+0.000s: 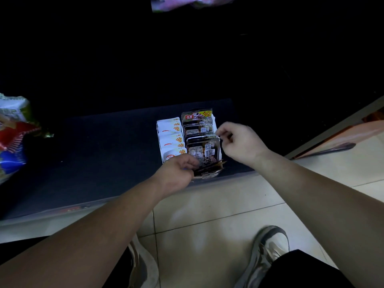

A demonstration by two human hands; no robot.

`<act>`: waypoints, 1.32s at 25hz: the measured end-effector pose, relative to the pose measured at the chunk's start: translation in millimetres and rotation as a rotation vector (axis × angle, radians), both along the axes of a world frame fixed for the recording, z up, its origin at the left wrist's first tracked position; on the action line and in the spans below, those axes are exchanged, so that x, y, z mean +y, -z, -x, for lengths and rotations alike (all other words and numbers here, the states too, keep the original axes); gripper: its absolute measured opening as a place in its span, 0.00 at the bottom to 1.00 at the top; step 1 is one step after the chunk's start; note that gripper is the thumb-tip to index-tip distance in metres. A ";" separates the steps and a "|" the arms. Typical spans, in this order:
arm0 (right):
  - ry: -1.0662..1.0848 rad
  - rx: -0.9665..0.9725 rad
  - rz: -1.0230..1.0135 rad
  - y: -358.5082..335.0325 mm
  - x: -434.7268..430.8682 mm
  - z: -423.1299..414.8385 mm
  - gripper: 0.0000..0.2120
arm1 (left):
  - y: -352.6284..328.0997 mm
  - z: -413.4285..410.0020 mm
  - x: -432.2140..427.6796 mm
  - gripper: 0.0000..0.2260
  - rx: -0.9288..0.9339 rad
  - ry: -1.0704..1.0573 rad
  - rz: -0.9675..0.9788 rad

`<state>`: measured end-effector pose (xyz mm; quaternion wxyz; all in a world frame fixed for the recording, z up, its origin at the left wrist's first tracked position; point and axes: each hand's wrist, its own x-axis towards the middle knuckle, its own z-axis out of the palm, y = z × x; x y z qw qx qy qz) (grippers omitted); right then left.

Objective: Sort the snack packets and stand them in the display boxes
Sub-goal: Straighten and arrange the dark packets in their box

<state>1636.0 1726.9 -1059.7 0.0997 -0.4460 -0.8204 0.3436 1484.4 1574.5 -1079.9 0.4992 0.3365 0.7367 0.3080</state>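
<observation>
Two display boxes stand side by side on a low dark shelf [93, 154]. The left box holds several white snack packets [171, 135] standing in a row. The right box holds several dark brown snack packets [199, 129], also upright. My left hand [176, 173] grips a bundle of dark brown packets [209, 168] at the front end of the right box. My right hand [239, 140] hovers at the box's right side, its fingers curled and pinching the edge of a dark packet in the row.
Colourful snack bags [14, 129] lie at the shelf's left end. More packaging [187, 2] shows at the top edge. A pale tiled floor [218, 204] and my shoes [268, 252] are below. An orange board [340, 138] leans at the right.
</observation>
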 end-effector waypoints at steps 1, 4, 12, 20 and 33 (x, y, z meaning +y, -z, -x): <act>-0.051 -0.046 -0.010 4.0 0.2 1.3 0.10 | -1.5 -0.4 1.4 0.19 0.002 -0.014 0.011; -0.153 -0.188 0.013 17.9 -3.3 5.6 0.14 | -1.1 -4.3 1.3 0.19 0.006 -0.092 -0.015; -0.146 -0.334 -0.049 23.1 8.6 23.3 0.18 | -1.8 -5.6 -0.4 0.19 -0.078 -0.186 -0.008; -0.239 -0.408 0.119 15.5 20.6 33.4 0.10 | -0.8 -0.3 -7.0 0.18 -0.128 -0.132 0.005; 0.041 0.163 0.026 -13.5 28.5 5.6 0.09 | 1.2 -3.9 -4.5 0.13 -0.092 -0.306 -0.039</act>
